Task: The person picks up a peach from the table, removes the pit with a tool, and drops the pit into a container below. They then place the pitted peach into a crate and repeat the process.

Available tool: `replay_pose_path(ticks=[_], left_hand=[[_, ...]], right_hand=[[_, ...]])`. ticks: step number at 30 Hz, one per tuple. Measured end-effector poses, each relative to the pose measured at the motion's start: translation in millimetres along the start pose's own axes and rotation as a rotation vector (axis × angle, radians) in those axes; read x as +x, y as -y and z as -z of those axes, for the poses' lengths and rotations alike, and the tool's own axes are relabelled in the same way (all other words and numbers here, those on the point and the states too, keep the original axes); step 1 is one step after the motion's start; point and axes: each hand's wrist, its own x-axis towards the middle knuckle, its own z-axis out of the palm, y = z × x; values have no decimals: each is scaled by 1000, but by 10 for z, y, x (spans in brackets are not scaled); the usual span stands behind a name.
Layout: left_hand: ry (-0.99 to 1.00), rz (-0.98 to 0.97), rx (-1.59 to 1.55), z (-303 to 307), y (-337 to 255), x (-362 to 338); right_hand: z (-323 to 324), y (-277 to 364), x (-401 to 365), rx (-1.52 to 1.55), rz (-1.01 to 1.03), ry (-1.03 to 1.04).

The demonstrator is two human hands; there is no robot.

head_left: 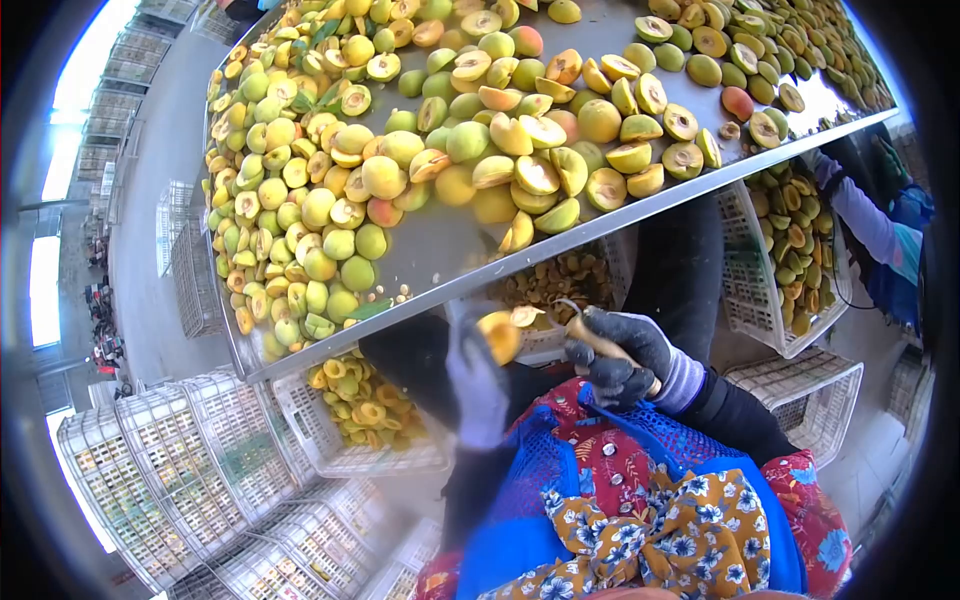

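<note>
My left hand (472,365), in a grey glove and smeared by motion, is at a yellow-orange stone fruit half (499,338) below the table's front edge. The fruit looks like an apricot or a small peach, with its hollow showing. My right hand (628,358), in a dark grey glove, is closed round the wooden handle of a pitting tool (604,346) with a curved metal tip. A pale piece, seemingly a pit (525,316), shows between the tool's tip and the fruit half.
Whole and halved fruits (385,178) cover much of the metal table (428,270). Beneath it, a crate of pits (560,285) stands between my legs. Crates of fruit halves stand at left (365,455) and right (745,265). Stacked crates (185,460) fill the lower left. A co-worker's sleeve (865,215) shows at right.
</note>
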Motion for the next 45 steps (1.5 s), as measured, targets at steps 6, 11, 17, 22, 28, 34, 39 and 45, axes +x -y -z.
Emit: replay_pose_path(ticks=[6,11,17,22,28,34,39,45], left_hand=[[-332,9,1387,1126,14,122],[-92,-457,1307,128,-350,779],[264,-195,900,-616,-67,1176],[364,-308,644,-422,-130,1134],[362,-160,-111,-139,-146,783],[577,-592,280,-176,-425,302],[447,122,-436,-255,-94,120],[325,60,-156,-346,-71,14]], right_hand=[[260,166,-151,-299,185,-431],[159,127,-55,-372,188,-458],[13,125,-190,-492,249,-513],[-154,128,-203,-676,291,-537],[-323,204,-162,-898,393,-567],[-269,295,44,-1062,530,-637],[-338,173,5,-1196,547,-667],[-179,-28,10,-1899,735,-801]])
